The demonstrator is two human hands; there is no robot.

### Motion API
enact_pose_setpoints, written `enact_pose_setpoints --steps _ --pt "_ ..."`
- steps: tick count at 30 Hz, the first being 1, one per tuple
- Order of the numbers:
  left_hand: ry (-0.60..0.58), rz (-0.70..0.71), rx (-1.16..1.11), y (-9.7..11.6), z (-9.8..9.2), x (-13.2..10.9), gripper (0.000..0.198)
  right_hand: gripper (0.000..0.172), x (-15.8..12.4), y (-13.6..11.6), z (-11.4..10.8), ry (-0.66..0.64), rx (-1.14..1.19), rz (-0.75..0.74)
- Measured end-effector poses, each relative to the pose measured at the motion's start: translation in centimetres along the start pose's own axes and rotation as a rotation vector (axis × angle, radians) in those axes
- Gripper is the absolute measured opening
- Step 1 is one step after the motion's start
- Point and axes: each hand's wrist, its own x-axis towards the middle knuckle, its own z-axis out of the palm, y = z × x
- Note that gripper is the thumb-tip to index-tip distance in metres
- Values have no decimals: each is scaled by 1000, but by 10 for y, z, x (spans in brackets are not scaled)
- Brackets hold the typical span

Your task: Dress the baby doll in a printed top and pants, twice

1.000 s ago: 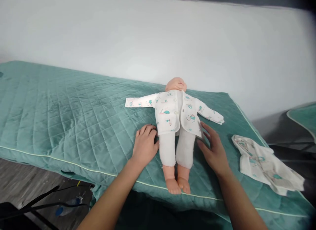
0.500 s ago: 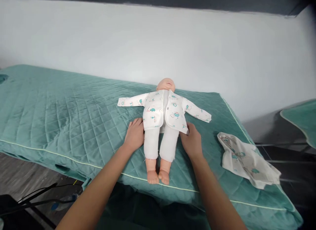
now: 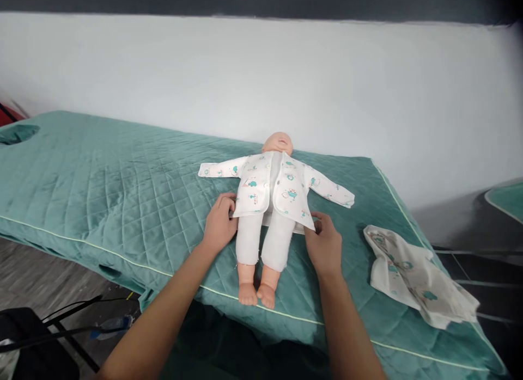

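Observation:
A baby doll (image 3: 247,274) lies on its back, head toward the wall and feet toward me. It wears a white printed jacket (image 3: 253,187), unfastened down the front, with both sleeves spread out. White cloth covers its legs. My left hand (image 3: 220,222) pinches the jacket's lower corner beside the doll's hip, fingers curled. My right hand (image 3: 324,244) grips the opposite lower corner, drawing the hem slightly outward. Parts of the fingers on both hands are hidden by the cloth.
The doll rests on a bed with a green quilted cover (image 3: 134,195), against a white wall (image 3: 183,69). A crumpled printed garment (image 3: 420,279) lies at the right edge. On the floor at left are a plastic bottle (image 3: 112,326) and a black chair-like object (image 3: 36,342).
My right hand has pulled the jacket's hem a little outward and down. The left hand's fingers have curled more at the other corner. The camera view has shifted slightly.

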Motion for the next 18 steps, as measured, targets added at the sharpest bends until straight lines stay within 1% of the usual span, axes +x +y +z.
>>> enact_pose_setpoints --steps 2,4,7,9,11,13,15,18 --pt "61 -21 -68 -1 0 -2 12 45 -2 1 -1 25 -17 -8" --pt "90 -21 -101 -1 -1 -2 13 46 -4 2 -2 35 -21 -23" --pt "87 50 -98 0 -3 -3 22 44 -6 4 -2 41 -45 -24" --pt "92 102 -64 1 -4 -3 20 43 -5 5 -1 42 -65 -14" --pt "113 138 -26 2 -4 -4 14 44 -5 6 0 68 -66 -37" --pt "140 177 0 2 -4 -6 10 46 -4 8 1 123 -42 -119" --pt "160 233 28 2 -3 -8 9 45 -4 10 1 182 5 -233" --pt "192 348 90 3 -1 -10 9 31 -6 11 1 255 64 -373"
